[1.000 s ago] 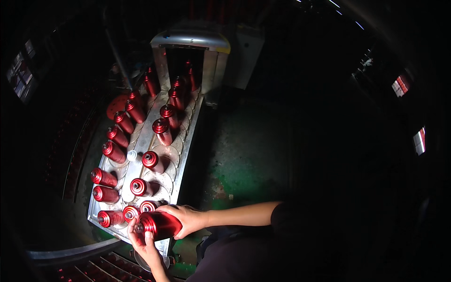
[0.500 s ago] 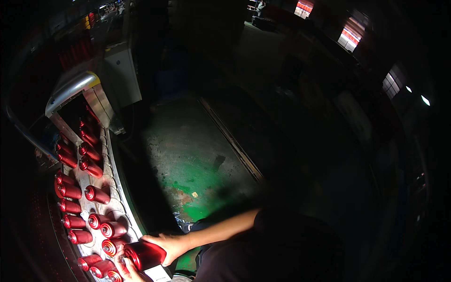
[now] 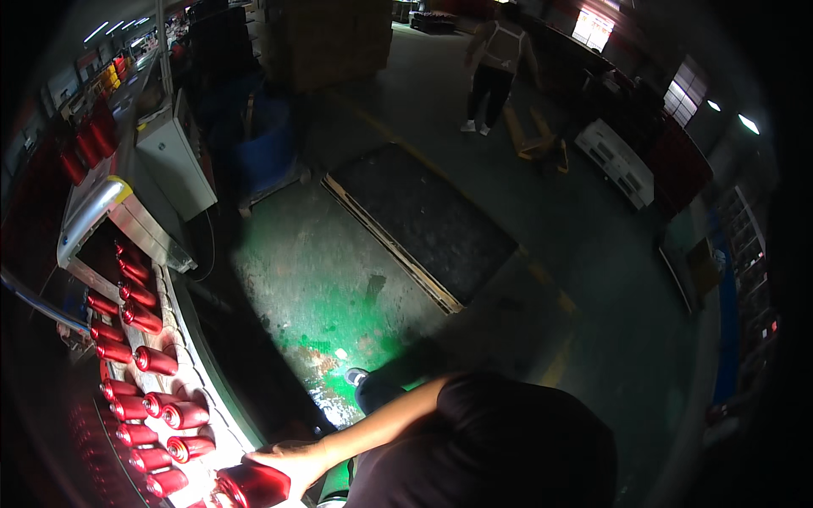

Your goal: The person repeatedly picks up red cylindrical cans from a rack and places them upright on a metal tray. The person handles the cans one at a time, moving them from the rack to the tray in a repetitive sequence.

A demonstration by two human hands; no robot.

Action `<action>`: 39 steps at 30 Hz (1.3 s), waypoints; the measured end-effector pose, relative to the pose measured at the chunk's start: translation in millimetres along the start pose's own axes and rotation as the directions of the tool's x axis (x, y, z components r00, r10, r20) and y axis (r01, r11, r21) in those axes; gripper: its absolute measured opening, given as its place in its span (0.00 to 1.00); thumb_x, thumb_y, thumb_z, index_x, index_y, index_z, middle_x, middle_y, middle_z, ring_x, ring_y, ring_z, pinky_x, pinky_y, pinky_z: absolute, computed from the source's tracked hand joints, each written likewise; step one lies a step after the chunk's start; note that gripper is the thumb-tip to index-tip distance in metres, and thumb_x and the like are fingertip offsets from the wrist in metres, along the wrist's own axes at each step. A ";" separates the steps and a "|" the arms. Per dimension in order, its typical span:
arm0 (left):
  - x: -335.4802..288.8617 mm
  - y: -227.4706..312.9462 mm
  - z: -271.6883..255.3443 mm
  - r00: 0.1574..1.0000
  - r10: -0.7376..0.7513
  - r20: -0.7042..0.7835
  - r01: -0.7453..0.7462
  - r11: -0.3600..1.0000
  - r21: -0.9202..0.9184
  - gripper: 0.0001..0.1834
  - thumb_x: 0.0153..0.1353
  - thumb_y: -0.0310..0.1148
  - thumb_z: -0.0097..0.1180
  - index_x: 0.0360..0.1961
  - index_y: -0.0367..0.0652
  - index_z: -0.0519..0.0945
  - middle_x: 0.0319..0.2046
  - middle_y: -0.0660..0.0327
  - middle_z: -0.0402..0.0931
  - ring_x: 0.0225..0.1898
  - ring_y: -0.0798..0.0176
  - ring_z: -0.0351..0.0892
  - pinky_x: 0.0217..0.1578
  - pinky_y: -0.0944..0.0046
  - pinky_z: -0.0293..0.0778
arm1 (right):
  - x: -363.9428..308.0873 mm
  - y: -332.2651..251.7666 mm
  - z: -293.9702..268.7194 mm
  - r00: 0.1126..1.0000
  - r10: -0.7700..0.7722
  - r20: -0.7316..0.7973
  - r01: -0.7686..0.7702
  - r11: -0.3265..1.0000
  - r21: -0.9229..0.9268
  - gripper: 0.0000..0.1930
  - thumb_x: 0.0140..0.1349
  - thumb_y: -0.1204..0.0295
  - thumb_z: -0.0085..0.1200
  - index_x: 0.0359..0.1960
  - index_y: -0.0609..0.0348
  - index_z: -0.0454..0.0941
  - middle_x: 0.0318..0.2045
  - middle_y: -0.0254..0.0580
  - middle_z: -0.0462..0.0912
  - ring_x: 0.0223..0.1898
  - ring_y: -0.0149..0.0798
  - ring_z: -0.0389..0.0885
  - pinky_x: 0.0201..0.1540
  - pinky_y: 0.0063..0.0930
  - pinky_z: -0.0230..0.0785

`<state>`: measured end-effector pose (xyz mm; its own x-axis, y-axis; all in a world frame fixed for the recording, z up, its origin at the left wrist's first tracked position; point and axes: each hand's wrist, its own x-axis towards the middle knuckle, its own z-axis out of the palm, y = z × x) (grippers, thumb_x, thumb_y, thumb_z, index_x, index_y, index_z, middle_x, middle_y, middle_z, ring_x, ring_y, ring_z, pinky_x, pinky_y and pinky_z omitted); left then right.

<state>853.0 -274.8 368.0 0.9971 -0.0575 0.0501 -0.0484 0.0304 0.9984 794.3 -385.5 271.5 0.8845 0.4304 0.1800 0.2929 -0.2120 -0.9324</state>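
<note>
Near this end of the conveyor (image 3: 216, 389), the right hand (image 3: 298, 464) has a closed grip around one red canister (image 3: 258, 484), while other canisters (image 3: 186, 415) stand in rows unheld, the left hand unseen

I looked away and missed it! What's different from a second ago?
The view swung right, so the metal track now shows farther left. The left hand was touching the held bottle's stepped end; now I can't make that hand out. The right hand still grips the held bottle, and other red bottles still stand on the track.
</note>
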 end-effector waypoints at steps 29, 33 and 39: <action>69.4 48.1 68.0 0.959 -0.091 -0.270 0.092 0.996 -0.011 0.19 0.61 0.27 0.60 0.54 0.35 0.78 0.55 0.52 0.76 0.55 0.57 0.75 0.59 0.57 0.71 | 55.7 -16.0 -186.8 0.999 -0.026 0.044 0.022 0.997 0.078 0.56 0.29 0.72 0.72 0.68 0.63 0.57 0.56 0.57 0.72 0.60 0.56 0.72 0.65 0.42 0.65; 48.7 40.2 42.5 0.925 -0.084 -0.370 0.071 0.996 -0.050 0.19 0.61 0.27 0.61 0.53 0.35 0.78 0.55 0.52 0.76 0.55 0.57 0.75 0.58 0.57 0.71 | 65.4 -18.0 -160.0 0.981 0.015 0.193 -0.032 0.996 0.086 0.57 0.29 0.72 0.73 0.68 0.61 0.56 0.56 0.57 0.71 0.61 0.56 0.71 0.66 0.43 0.65; -14.0 68.4 -1.6 0.872 -0.111 -0.478 0.129 0.992 0.006 0.16 0.58 0.24 0.64 0.49 0.37 0.81 0.51 0.54 0.79 0.51 0.58 0.78 0.55 0.59 0.74 | 87.4 -62.0 -133.5 0.952 0.071 0.298 -0.101 0.991 0.086 0.55 0.32 0.72 0.77 0.68 0.52 0.59 0.60 0.54 0.69 0.63 0.55 0.72 0.64 0.44 0.69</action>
<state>835.8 -270.3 435.6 0.9025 0.4232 -0.0799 0.0803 0.0169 0.9966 902.0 -451.9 386.9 0.7547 0.6560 0.0116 0.1698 -0.1781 -0.9693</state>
